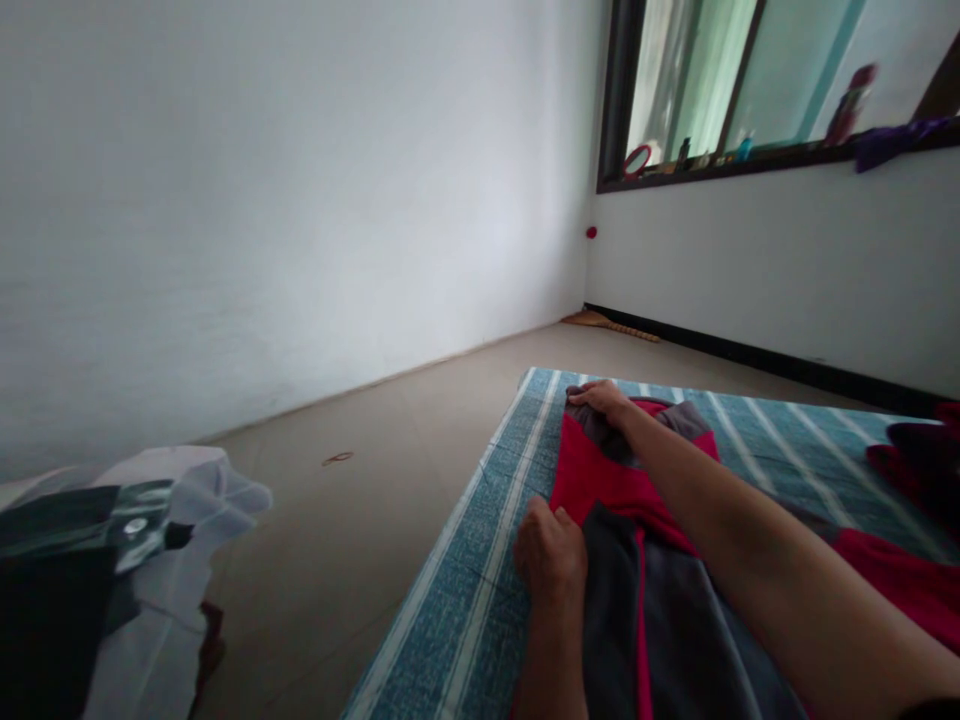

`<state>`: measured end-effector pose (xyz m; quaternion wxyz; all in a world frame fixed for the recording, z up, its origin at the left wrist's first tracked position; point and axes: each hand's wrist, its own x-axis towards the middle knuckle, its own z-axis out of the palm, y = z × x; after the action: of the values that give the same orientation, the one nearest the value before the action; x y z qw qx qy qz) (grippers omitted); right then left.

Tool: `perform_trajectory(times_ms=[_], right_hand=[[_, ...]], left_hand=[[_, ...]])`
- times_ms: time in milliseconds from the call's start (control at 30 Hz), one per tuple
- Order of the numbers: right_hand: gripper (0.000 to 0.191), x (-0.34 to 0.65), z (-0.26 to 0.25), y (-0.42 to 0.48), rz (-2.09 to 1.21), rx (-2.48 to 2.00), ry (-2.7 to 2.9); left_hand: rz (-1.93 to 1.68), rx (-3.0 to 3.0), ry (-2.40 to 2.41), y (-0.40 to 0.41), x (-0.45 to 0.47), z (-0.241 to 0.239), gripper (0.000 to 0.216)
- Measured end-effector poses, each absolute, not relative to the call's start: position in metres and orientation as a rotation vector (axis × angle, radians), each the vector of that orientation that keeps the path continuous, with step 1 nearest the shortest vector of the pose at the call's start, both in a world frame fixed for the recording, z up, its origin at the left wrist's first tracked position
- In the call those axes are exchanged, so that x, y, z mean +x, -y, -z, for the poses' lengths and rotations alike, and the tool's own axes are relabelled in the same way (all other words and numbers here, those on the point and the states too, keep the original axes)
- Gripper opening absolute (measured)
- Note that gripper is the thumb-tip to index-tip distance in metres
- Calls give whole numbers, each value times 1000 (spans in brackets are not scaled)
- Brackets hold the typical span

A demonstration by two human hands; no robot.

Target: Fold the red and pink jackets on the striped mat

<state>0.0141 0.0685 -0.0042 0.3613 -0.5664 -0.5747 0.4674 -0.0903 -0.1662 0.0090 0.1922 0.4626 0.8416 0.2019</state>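
Note:
A red-and-grey jacket [675, 590] lies spread on a teal striped sheet [469, 590]. Its grey collar or hood part [679, 420] is at the far end, and a red stripe runs down the grey body. My right hand [602, 402] reaches across to the far left corner of that grey part, fingers closed on the fabric. Nearer to me, my left hand [551, 550] is closed on the jacket's left edge, beside the red shoulder area. My right forearm covers part of the jacket. A red sleeve [900, 580] stretches out to the right.
Dark red folded clothes [919, 465] lie at the right on the sheet. On the floor at left are a white plastic bag [199, 500] and a dark box-like item [52, 600]. A small loop [337, 458] and a broom [611, 322] lie on the floor. The windowsill holds a round mirror [637, 161].

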Motion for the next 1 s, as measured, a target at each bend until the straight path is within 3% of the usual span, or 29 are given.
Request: perform_trajectory(times_ms=[300,667,833,1000], right_hand=[[24,25,0,-72,-1029,-1702,1751],[26,8,9,-53,-280,-1885,2090],[31,4,-5,-34,-15,-1667,2322],[26,4,1,-22,-34,-1416,2599]], left_hand=[[-509,1410,-2409,167,-91,0,28],[-425,1408,-2428,167,-91,-5,26],[-447,1378,-2452,166,-89,-2,24],[-453,1367,-2450,166,-88,-4,26]])
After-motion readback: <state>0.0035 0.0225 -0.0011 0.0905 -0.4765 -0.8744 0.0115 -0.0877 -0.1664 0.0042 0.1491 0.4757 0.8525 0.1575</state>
